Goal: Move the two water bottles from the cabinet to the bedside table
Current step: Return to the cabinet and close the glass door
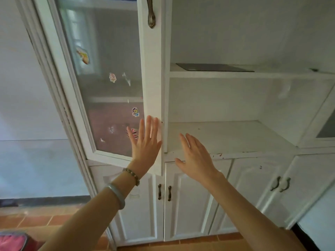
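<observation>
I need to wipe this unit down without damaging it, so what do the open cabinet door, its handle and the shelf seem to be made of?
The cabinet door looks like white-painted wood around a glass pane, which shows reflections and carries stickers. Its handle seems to be dark, bronze-toned metal with a dull sheen. The shelf also looks like white-painted wood; chips at its front edge show a darker layer beneath.

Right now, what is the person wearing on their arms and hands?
Both forearms are bare, with no sleeves or gloves in view. The left wrist carries a beaded bracelet nearer the hand, and a smooth pale green bangle further up the arm. The right wrist and arm carry nothing, and no rings are visible on either hand.
</observation>
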Demonstrator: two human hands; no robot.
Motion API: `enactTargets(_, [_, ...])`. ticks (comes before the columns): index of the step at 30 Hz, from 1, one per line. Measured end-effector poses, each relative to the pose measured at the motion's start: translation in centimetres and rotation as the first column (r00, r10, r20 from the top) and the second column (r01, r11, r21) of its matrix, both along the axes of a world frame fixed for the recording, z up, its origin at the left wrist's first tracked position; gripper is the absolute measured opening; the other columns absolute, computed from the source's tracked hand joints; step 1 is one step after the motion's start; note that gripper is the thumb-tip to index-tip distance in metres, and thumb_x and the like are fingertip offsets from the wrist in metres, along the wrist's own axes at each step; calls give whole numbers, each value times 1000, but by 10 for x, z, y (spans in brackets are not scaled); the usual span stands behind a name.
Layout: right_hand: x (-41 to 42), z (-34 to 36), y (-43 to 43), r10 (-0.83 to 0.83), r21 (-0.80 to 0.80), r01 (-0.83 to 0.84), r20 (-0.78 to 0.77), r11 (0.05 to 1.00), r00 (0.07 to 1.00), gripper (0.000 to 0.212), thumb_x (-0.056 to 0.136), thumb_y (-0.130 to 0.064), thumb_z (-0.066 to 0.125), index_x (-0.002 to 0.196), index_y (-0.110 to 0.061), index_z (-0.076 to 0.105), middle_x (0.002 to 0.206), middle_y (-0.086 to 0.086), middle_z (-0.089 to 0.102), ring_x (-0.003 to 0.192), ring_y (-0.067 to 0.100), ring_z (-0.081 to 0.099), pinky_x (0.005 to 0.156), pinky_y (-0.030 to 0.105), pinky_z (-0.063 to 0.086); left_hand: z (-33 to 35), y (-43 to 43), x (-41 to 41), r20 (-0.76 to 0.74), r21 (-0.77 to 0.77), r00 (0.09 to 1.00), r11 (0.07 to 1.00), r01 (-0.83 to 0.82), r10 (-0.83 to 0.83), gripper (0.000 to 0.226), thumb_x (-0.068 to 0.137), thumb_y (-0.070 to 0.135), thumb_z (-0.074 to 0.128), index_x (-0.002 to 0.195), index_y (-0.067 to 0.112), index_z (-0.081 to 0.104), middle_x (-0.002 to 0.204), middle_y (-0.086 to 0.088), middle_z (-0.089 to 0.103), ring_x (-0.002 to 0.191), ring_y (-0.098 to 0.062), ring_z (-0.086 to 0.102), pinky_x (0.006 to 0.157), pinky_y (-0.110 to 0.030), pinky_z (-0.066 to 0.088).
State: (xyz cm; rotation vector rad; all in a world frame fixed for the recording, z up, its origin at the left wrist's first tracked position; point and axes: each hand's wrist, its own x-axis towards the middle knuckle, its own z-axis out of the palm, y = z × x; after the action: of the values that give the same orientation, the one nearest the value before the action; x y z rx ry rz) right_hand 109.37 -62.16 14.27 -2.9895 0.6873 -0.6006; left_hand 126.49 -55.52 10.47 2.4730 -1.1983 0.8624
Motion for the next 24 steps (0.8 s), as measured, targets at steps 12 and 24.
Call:
enactTargets(12, [50,-7,-53,26,36,-28,51,999,998,75,88,-38,55,144,-8,16,150,18,24,138,30,21,111,36,21,-22,-65,56,98,-98,995,995,14,-4,76,89,56,39,148,22,5,156,-5,0,143,-29,6,104,-71,14])
enactTargets(24, [88,-8,-76,31,53,-34,63,998,998,74,90,-43,49,145,-12,11,152,16,20,139,27,18,112,35,18,-30,-101,90,186,-157,983,988,17,12,74,91,59,33,148,21,6,155,-7,6,142,-31,10,106,-68,12])
